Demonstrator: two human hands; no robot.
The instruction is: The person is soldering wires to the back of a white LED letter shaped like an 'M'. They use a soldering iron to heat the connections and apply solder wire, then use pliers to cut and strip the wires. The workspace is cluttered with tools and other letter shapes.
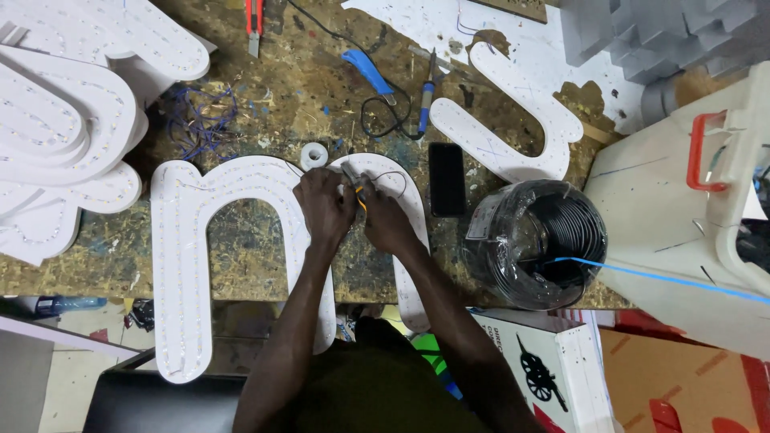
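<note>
A large white letter-shaped panel with rows of small LEDs lies on the stained workbench. My left hand and my right hand meet over its top arch. Both are closed around a small yellow-handled tool and thin wires that loop off to the right. Exactly which hand holds the tool and which the wire is hard to tell.
A black phone lies right of my hands. Beside it stands a black cable coil. A soldering iron, blue-handled tool, white tape roll, another white letter and stacked letters surround them.
</note>
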